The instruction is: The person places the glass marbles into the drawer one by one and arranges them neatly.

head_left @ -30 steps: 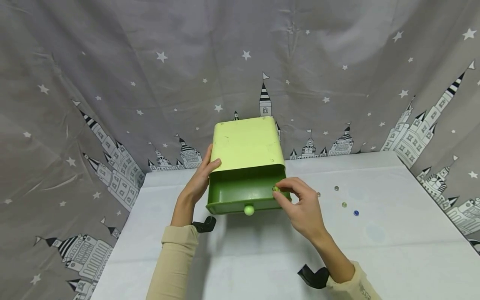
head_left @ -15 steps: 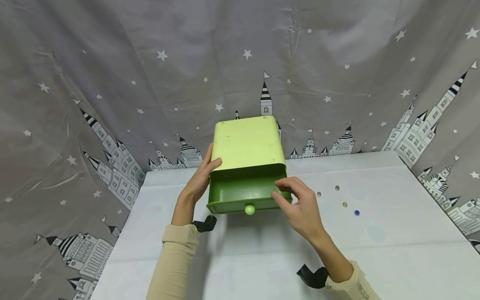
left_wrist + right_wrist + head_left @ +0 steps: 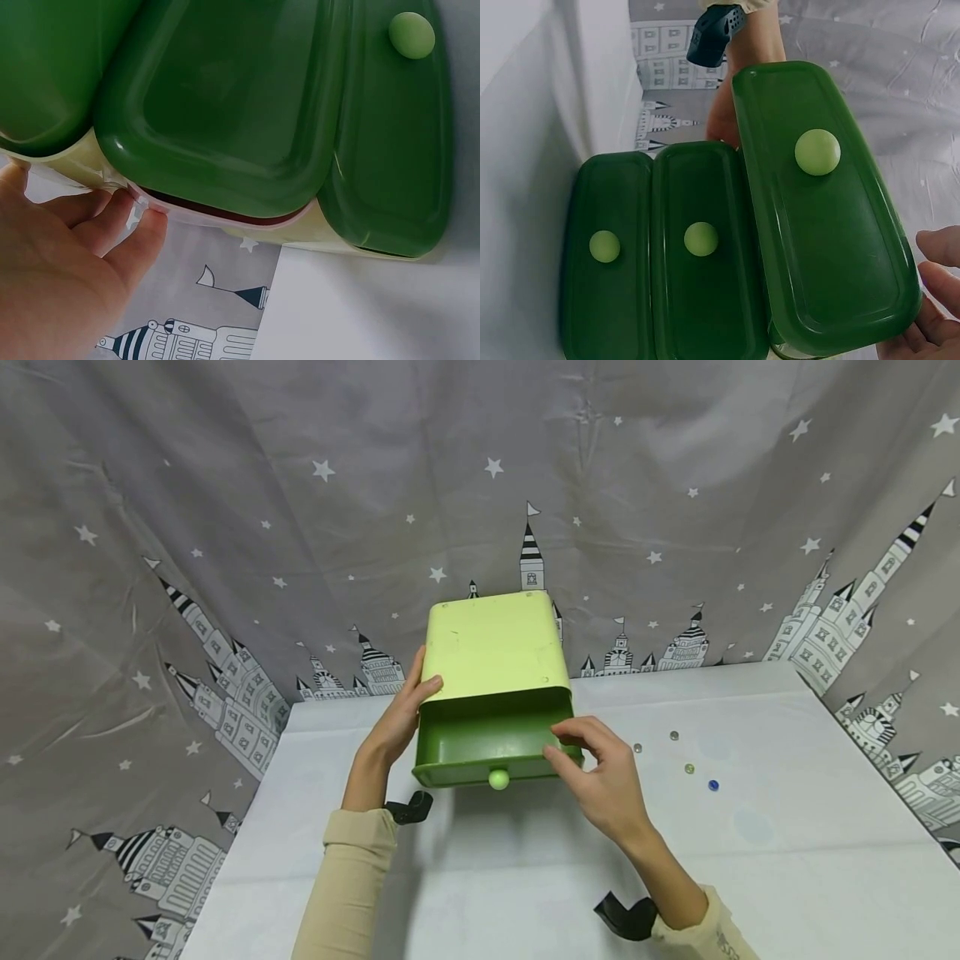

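A pale yellow-green mini drawer unit (image 3: 495, 643) stands on the table with its green top drawer (image 3: 450, 775) pulled out toward me. My left hand (image 3: 393, 718) rests against the unit's left side, thumb laid over the top edge; the left wrist view shows its fingertips (image 3: 154, 225) touching the side wall. Over the drawer's right front corner is my right hand (image 3: 603, 772), thumb and index finger apart with nothing between them. The right wrist view shows the drawer's front with its round knob (image 3: 817, 152). What lies low behind the front is hidden.
Several small glass beads, one a blue bead (image 3: 713, 786), lie on the white tablecloth (image 3: 787, 743) right of the unit. Two lower drawers, one the bottom drawer (image 3: 607, 300), sit pushed in. A grey castle-print curtain (image 3: 480, 518) hangs close behind.
A second ago my right thumb and index finger pinched a yellow-green glass bead over the drawer; it has left the fingers, which are now parted. My left hand has stayed in place.
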### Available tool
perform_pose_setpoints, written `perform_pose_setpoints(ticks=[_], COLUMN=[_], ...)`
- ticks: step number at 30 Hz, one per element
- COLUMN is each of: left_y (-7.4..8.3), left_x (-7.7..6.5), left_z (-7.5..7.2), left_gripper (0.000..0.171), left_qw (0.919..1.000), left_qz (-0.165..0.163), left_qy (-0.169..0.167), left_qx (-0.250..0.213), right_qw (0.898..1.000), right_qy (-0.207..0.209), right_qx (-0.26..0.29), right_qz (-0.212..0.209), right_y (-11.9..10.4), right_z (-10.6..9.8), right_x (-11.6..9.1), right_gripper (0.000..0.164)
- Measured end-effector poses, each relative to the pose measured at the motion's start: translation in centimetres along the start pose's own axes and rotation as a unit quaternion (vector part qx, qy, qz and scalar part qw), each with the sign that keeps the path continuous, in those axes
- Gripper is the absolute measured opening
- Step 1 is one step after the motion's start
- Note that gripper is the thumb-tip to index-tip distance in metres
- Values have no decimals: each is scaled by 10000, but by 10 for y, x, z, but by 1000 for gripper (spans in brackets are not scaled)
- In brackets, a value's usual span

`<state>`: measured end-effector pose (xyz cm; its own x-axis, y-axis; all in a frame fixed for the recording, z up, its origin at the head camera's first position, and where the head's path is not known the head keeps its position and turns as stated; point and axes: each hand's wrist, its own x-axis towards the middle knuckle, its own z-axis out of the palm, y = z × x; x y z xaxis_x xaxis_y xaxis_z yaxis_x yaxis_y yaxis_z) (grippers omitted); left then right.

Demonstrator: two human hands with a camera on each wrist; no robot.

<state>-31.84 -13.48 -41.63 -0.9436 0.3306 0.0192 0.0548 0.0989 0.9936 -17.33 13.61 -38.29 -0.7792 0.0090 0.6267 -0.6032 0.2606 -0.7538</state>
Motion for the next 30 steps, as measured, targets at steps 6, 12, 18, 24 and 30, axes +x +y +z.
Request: perform_pose_setpoints(ticks=[6, 12, 18, 24, 30], left_y=[1, 2, 1, 0, 1], left_x=[0, -1, 1, 2, 0], left_z=[0, 0, 1, 0, -1], left_gripper=[78, 79, 80, 79, 80], left_qw=[10000, 10000, 10000, 10000, 10000], left_qz=[-19, -11, -6, -8, -34], left_qy=[22, 48, 0, 5, 25], left_qx=[28, -15, -23, -15, -3], right_qw=[9999, 9998, 9997, 9992, 9983], right_qy=[23, 116, 236, 372, 513], right_qx=[51, 60, -37, -133, -235], right_qz=[-134, -127, -57, 13, 172], right_y=[1, 6, 36, 54, 57], right_z=[-2, -7, -15, -27, -41], right_x=[-1, 0, -8, -15, -20], right_gripper=[21, 21, 22, 22, 18])
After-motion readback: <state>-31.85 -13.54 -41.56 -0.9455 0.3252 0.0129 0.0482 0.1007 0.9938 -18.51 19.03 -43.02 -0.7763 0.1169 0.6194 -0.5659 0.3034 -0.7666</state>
